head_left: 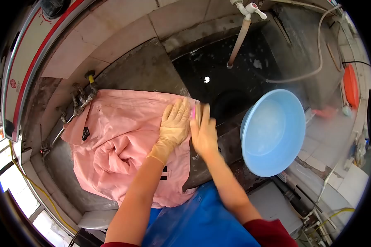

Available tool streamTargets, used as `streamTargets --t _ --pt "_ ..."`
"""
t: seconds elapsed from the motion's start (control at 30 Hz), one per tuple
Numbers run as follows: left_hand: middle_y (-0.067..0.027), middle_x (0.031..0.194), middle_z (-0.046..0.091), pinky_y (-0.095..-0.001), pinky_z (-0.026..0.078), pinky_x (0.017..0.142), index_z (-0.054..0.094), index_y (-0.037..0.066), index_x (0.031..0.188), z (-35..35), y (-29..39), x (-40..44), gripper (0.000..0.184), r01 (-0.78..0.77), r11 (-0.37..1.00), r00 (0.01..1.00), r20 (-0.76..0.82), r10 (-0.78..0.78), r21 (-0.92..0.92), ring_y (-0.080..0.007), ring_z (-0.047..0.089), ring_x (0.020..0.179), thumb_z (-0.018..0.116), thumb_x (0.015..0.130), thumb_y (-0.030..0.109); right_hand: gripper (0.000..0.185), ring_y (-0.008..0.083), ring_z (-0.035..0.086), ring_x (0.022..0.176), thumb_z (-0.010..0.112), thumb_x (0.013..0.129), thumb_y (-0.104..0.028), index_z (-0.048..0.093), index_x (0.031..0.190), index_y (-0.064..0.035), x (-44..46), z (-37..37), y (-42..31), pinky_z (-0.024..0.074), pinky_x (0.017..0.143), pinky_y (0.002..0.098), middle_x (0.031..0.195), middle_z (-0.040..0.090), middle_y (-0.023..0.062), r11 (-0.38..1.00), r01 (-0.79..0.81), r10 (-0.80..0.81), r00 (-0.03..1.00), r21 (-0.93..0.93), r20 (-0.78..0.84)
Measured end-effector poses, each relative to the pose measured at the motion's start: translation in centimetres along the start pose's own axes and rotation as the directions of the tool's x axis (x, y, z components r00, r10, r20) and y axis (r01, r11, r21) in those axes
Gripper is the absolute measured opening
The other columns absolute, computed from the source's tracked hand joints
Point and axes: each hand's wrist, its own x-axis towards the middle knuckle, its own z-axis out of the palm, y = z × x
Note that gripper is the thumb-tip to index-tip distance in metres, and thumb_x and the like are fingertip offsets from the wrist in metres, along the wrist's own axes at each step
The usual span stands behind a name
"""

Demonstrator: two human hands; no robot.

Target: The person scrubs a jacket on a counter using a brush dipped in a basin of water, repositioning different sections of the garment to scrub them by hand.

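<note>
A pink garment (123,123) lies spread and partly bunched on a grey slab, with a dark label at its left. My left hand (174,123), in a pale rubber glove, presses flat on the cloth near its right edge, fingers stretched out. Just beside it my right hand (205,133) is closed around a brush (198,114) held at the garment's edge. The brush shows a light brown body and a bright pink strip; motion blur and my fingers hide the rest of it.
Behind the slab is a basin of dark water (231,92), under a tap (248,11) with a pipe. At right stands a light blue tub (274,131) with cloudy liquid. Metal valves (80,101) jut out at left. A hose (307,74) and an orange basin (350,86) are farther right.
</note>
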Motion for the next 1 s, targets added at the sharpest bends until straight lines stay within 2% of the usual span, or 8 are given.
streamTargets --t 0.1,0.13,0.33,0.57,0.67,0.73,0.83,1.0 --pt "-0.0127 0.156 0.045 -0.0485 0.027 0.118 0.055 0.003 0.142 -0.5 0.1 0.4 0.051 0.008 1.0 1.0 0.003 -0.008 -0.008 -0.0286 0.041 0.144 0.055 0.096 0.024 0.053 0.0432 0.061 0.092 0.053 0.099 -0.015 0.042 0.148 0.0037 0.5 0.0 0.1 0.0551 0.074 0.0464 0.151 0.043 0.0285 0.999 0.002 -0.001 1.0 -0.041 0.016" --pt "-0.0127 0.156 0.046 -0.0484 0.027 0.118 0.054 0.003 0.142 -0.7 0.2 0.3 0.051 -0.003 1.0 1.0 -0.009 0.003 0.014 -0.0289 0.042 0.143 0.054 0.096 0.024 0.051 0.0437 0.062 0.089 0.054 0.097 -0.013 0.045 0.142 0.0071 4.1 -0.6 0.7 0.0549 0.07 0.0435 0.152 0.042 0.0272 0.904 0.205 -0.2 0.978 -0.375 0.051" --pt "-0.0142 0.154 0.048 -0.0473 0.026 0.119 0.051 0.002 0.144 0.3 0.1 -0.1 0.056 0.066 0.995 0.996 -0.049 -0.07 -0.074 -0.029 0.042 0.144 0.055 0.093 0.024 0.052 0.0537 0.057 0.11 0.042 0.105 -0.023 0.037 0.151 -0.0004 -2.4 -0.7 -0.1 0.0502 0.091 0.0535 0.154 0.037 0.0307 0.968 -0.175 0.144 0.974 0.181 0.176" --pt "-0.0131 0.156 0.046 -0.0425 0.019 0.125 0.046 0.001 0.149 -0.1 0.4 -0.2 0.061 0.03 0.998 0.993 -0.115 -0.036 -0.056 -0.0256 0.036 0.148 0.051 0.094 0.028 0.056 0.0518 0.062 0.091 0.053 0.101 -0.036 0.044 0.145 -0.0023 4.2 0.1 0.9 0.0551 0.08 0.051 0.137 0.049 0.0342 0.995 -0.102 0.101 0.991 0.003 0.092" --pt "-0.0183 0.16 0.036 -0.0516 0.016 0.124 0.04 -0.001 0.152 -1.6 1.3 -2.9 0.073 0.144 0.989 0.986 -0.076 -0.146 -0.034 -0.0324 0.028 0.151 0.058 0.091 0.035 0.057 0.0495 0.061 0.098 0.053 0.1 -0.036 0.046 0.146 -0.0037 -2.8 -3.8 -2.7 0.053 0.085 0.0507 0.141 0.049 0.0324 0.973 0.209 -0.216 0.974 0.093 0.073" --pt "-0.0207 0.163 0.031 -0.0552 0.014 0.124 0.038 -0.002 0.153 -2.5 4.9 -6.1 0.079 0.234 0.97 0.958 -0.157 -0.241 -0.066 -0.0361 0.025 0.152 0.061 0.089 0.037 0.058 0.047 0.057 0.11 0.052 0.101 -0.034 0.043 0.15 -0.0042 -6.0 -9.7 -5.0 0.0488 0.094 0.0491 0.148 0.046 0.0287 0.86 -0.253 0.01 0.876 0.442 0.483" --pt "-0.0232 0.16 0.032 -0.0603 0.019 0.119 0.04 -0.002 0.15 -3.8 9.3 -13.1 0.087 0.418 0.869 0.889 -0.076 -0.451 -0.265 -0.0434 0.024 0.15 0.072 0.081 0.039 0.058 0.0452 0.046 0.131 0.041 0.106 -0.038 0.039 0.155 -0.0065 -9.4 -11.2 -1.2 0.0339 0.112 0.0462 0.158 0.036 0.0253 0.968 0.041 -0.119 0.943 0.247 0.31" --pt "-0.0182 0.14 0.051 -0.0545 0.034 0.109 0.056 0.003 0.136 -1.2 9.9 -17.1 0.069 0.396 0.894 0.884 -0.179 -0.433 -0.207 -0.0381 0.043 0.134 0.076 0.076 0.031 0.063 0.0433 0.036 0.143 0.035 0.107 -0.044 0.038 0.156 -0.006 -12.7 -15.7 -0.9 0.0271 0.118 0.0457 0.16 0.033 0.0249 0.955 -0.038 -0.093 0.904 0.296 0.418"
